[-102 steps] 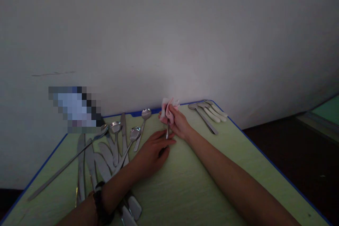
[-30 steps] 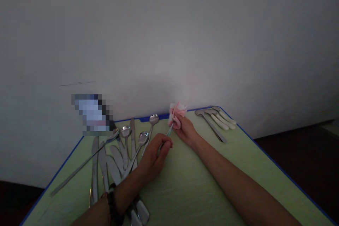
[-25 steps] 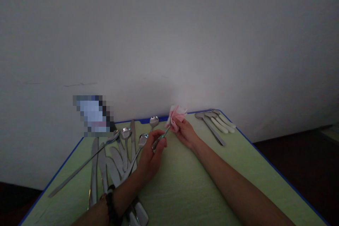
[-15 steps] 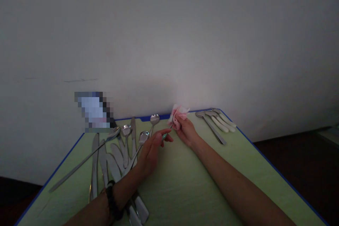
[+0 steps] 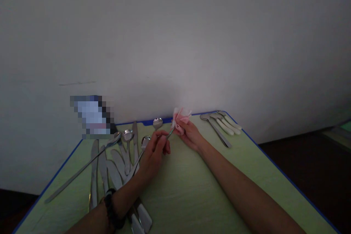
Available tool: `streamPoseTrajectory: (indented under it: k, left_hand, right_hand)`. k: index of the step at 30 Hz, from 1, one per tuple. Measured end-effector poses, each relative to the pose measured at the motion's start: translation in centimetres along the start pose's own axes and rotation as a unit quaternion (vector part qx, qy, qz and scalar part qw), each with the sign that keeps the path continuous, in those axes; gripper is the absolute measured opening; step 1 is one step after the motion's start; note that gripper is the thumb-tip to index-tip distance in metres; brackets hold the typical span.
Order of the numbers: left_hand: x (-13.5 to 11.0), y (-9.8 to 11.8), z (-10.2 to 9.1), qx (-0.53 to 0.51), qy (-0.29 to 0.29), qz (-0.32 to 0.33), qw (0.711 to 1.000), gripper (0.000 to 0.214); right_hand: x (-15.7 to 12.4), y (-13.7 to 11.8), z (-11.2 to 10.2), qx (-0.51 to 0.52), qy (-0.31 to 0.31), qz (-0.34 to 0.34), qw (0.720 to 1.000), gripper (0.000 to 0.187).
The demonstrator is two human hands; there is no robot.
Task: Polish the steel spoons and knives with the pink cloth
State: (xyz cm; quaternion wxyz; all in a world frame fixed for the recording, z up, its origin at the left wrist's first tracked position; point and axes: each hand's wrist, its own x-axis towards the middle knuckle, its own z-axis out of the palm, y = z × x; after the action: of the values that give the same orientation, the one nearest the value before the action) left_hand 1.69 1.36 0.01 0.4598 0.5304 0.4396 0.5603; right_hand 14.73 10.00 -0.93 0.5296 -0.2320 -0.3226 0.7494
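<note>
My left hand [image 5: 155,151] is closed on a slim piece of cutlery [image 5: 170,133] with a greenish shine; its kind is hidden. In my right hand [image 5: 191,136] is a crumpled pink and white cloth [image 5: 181,117], pinched around the far end of that piece. Below and left of my left hand lie several knives [image 5: 94,175] and spoons [image 5: 127,137], partly covered by my forearm. A round-bowled spoon [image 5: 157,123] rests near the table's back edge. Right of the cloth are a dark-handled spoon [image 5: 219,133] and several white-handled forks [image 5: 225,127].
The light green table [image 5: 192,197] has a blue rim and its back edge meets a pale wall [image 5: 175,44]. A blurred-out phone-like screen [image 5: 91,115] leans at the back left. One long-handled spoon [image 5: 76,173] lies slanted across the knives.
My left hand has drawn slightly left and down, so more of the piece shows between my hands. The whole view has shifted a little; the cloth stays around the far end.
</note>
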Motion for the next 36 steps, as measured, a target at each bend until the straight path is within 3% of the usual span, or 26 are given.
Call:
streamPoseTrajectory:
  k: [4, 9, 14, 17, 27, 31, 36]
  left_hand:
    - [-0.4, 0.2, 0.2, 0.017, -0.039, -0.004, 0.999, 0.023]
    - [-0.4, 0.2, 0.4, 0.012, -0.069, -0.037, 0.997, 0.030]
    - [-0.4, 0.1, 0.7, 0.040, -0.076, -0.074, 0.994, 0.030]
    - [-0.4, 0.1, 0.6, 0.086, -0.112, -0.078, 0.987, 0.033]
    - [-0.3, 0.6, 0.0, 0.117, -0.182, -0.100, 0.971, 0.044]
    - [-0.2, 0.0, -0.2, 0.076, -0.194, -0.119, 0.971, 0.042]
    - [0.0, -0.7, -0.3, 0.075, -0.188, -0.094, 0.975, 0.042]
  right_hand:
    - [0.0, 0.1, 0.1, 0.004, 0.012, 0.000, 1.000, 0.020]
    - [0.2, 0.0, 0.4, 0.041, 0.070, -0.021, 0.996, 0.018]
    - [0.3, 0.0, 0.4, 0.031, 0.104, -0.029, 0.994, 0.031]
    - [0.3, 0.0, 0.6, 0.022, 0.120, -0.044, 0.992, 0.035]
    - [0.5, 0.0, 0.5, 0.050, 0.156, -0.062, 0.985, 0.031]
    - [0.5, -0.2, 0.6, 0.082, 0.142, -0.056, 0.985, 0.025]
    - [0.3, -0.5, 0.6, 0.106, 0.072, -0.037, 0.991, 0.019]
